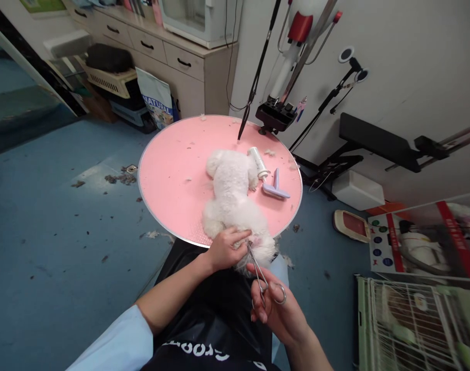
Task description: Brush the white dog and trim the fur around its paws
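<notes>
A fluffy white dog (232, 178) lies on a round pink table (169, 165), with its near end at the table's edge by my lap. My left hand (227, 248) presses into the fur there, fingers bent around what looks like an ear flap beside a patch of pink skin. In my right hand (275, 304) is a metal hemostat (258, 268), its rings around my thumb and fingers. Its tips meet the fur at the pink patch, just right of my left fingertips; what lies between them is too small to make out.
Right of the dog lie a white bottle (258, 162) and a lilac slicker brush (276, 188). A black grooming strap (254, 87) hangs over the table's far side, near a black tool tray (276, 116). Fur clumps (121, 178) litter the blue floor. A wire cage (416, 324) stands at lower right.
</notes>
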`<state>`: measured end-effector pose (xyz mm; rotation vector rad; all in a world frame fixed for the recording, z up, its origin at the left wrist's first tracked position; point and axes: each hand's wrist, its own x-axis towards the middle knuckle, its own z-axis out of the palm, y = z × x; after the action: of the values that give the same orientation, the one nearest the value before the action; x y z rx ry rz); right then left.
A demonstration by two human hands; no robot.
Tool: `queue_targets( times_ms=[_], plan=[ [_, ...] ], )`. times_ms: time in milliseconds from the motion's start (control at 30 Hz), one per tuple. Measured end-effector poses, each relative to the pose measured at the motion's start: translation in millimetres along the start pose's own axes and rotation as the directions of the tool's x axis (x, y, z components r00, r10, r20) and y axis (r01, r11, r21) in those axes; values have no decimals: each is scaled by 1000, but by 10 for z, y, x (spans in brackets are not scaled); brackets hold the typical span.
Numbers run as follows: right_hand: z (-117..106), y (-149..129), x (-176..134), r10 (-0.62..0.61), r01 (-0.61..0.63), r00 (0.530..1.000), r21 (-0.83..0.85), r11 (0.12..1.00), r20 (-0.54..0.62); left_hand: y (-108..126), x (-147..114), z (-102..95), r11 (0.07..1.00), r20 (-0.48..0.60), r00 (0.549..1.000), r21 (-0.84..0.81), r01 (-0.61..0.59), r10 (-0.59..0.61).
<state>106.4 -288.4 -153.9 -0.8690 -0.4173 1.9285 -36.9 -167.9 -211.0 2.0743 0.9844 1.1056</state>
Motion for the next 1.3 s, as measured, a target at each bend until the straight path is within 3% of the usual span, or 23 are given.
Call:
queue_targets(
  times_ms=[167,333,500,633,900,1100,1300],
  plan=[
    [-71,29,-112,-64,64,998,-67,996,4,19,13,-9,999,20,1000,34,14,-15],
    [-150,-20,-229,-48,50,999,-75,996,22,29,31,-15,999,41,999,52,9,-11],
    [-179,-58,-111,12,-10,998,-34,999,60,27,40,-18,998,68,998,69,6,-11],
    [-183,-63,-26,24,-20,999,-99,995,37,15,40,-19,997,77,997,71,4,-9],
    [-305,-90,-193,89,-62,988,-208,976,123,-14,46,-43,999,110,994,32,22,-26],
    [-357,-199,-12,103,-91,990,-128,988,96,-26,44,-51,999,119,993,35,-27,23],
    [-403,-185,12,91,-72,989,-161,984,117,-41,46,-73,999,134,991,38,-13,8]
  ],
)
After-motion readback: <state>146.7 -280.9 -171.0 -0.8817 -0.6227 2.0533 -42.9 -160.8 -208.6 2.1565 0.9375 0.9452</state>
